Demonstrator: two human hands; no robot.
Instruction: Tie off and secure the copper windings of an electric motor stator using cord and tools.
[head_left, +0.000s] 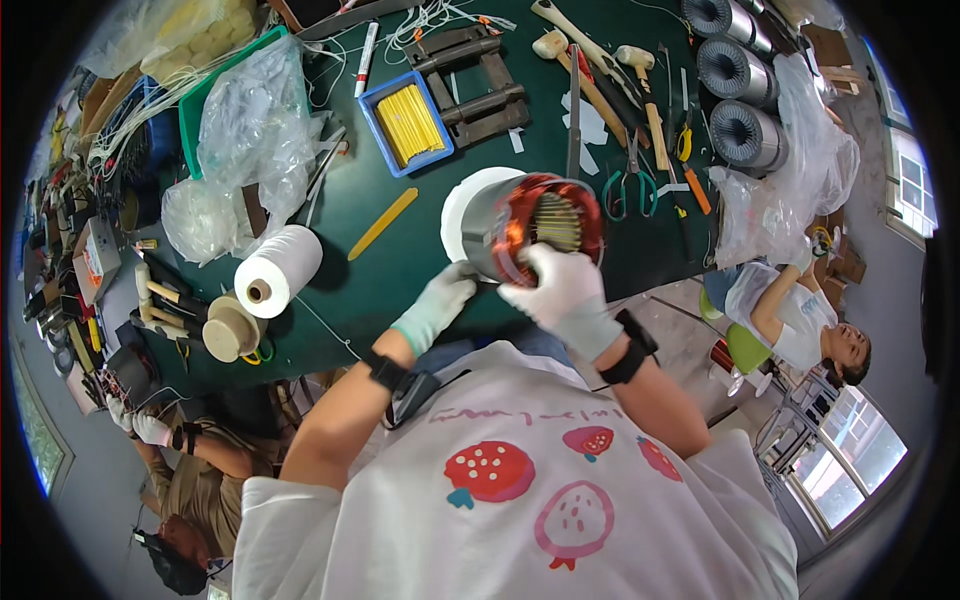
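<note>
A motor stator (484, 243), a grey metal cylinder with copper windings at its right end, lies tilted at the table's front edge. My right hand (566, 292), in a white glove, grips the near rim of the winding end, thumb toward the opening. My gloved left hand (437, 308) has its fingers curled against the lower left edge of the stator; their tips are partly hidden. Behind the stator's left end shows a white round piece (456, 205). A yellow flat strip (383, 224) lies left of it on the green table.
At left stand a white thread cone (278, 270) and a tan spool (232, 330). A blue tray (372, 112) of yellow strips sits behind. Mallets (648, 95), scissors (631, 185) and wire spools (745, 133) occupy the right. Co-workers are at left (205, 460) and right (795, 315).
</note>
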